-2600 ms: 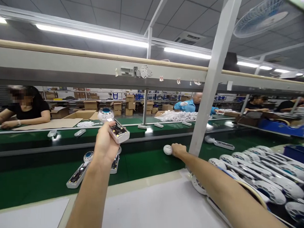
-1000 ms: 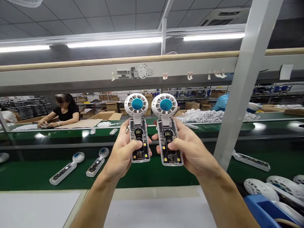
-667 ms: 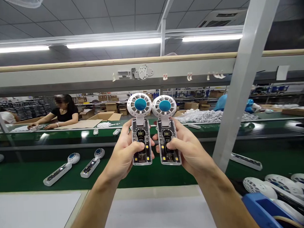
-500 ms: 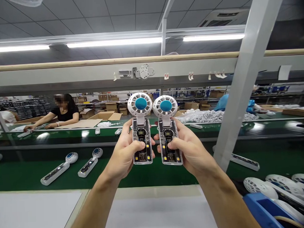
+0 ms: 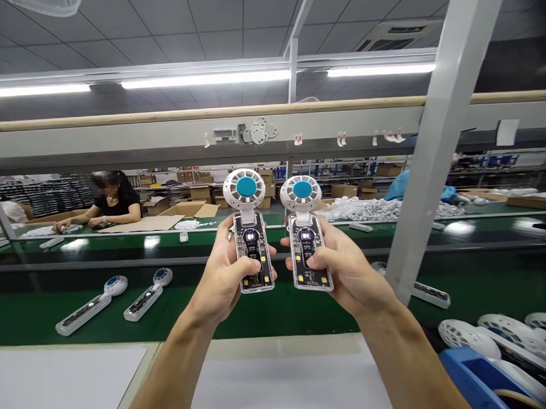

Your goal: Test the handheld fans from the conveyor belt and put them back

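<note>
- Clasping a fan in each fist, the person holds the two side by side around the centre of the dial, a narrow gap between them.
- The left hand (image 5: pixel 221 272) is wrapped around the handle of the first fan (image 5: pixel 251 250), just off centre towards 8 o'clock, its thumb pressed to the front.
- The right hand (image 5: pixel 351 267) is likewise closed on the second fan (image 5: pixel 307 248), just off centre towards 4 o'clock, thumb also on the front; the hands stay clear of each other.
- Both fans stand nearly upright, blue-centred heads at the top leaning slightly towards 11 o'clock; a small display glows on each dark circuit board.
- A green belt (image 5: pixel 304 317) runs behind the wrists; at 8 o'clock it carries a longer-looking fan (image 5: pixel 92 306) and, just beside it, a smaller-looking fan (image 5: pixel 148 294).
- At 4 o'clock, a post (image 5: pixel 445 139) partly hides another fan (image 5: pixel 431 295); closer in lie more fans (image 5: pixel 468 338) beside a blue container (image 5: pixel 476 376).
- White sheeting (image 5: pixel 283 389) lies at 6 o'clock.
- A co-worker in black (image 5: pixel 116 204) sits at 9 o'clock, while white parts (image 5: pixel 363 208) are heaped at 3 o'clock.
</note>
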A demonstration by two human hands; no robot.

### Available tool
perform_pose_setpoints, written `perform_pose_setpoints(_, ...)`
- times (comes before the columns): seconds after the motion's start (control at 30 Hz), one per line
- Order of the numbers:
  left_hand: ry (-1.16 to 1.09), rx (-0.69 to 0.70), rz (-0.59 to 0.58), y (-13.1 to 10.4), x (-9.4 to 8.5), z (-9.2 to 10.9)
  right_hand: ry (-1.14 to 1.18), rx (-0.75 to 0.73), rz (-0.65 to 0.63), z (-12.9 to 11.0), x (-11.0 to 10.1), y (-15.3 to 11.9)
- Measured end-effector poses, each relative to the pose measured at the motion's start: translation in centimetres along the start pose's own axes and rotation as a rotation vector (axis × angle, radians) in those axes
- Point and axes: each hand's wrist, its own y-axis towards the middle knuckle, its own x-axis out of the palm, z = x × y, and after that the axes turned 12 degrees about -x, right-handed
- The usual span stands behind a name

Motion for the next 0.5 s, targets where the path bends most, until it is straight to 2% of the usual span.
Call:
perform_pose_setpoints(0.13, -0.008, 0.009, 0.012, -0.02, 0.09, 0.14, -0.004, 0.001, 0.032, -0.01, 0.01, 0.13)
perform_pose_setpoints(0.3, -0.016, -0.009, 0.023, -0.04, 0.14, 0.16, 0.009, 0.007, 0.001, 0.07, 0.08, 0.06)
perform_pose_setpoints(0.5, -0.043, 0.003, 0.023, 0.1, -0.01, -0.18, -0.002, -0.02, 0.07, 0.13, 0.41, 0.16)
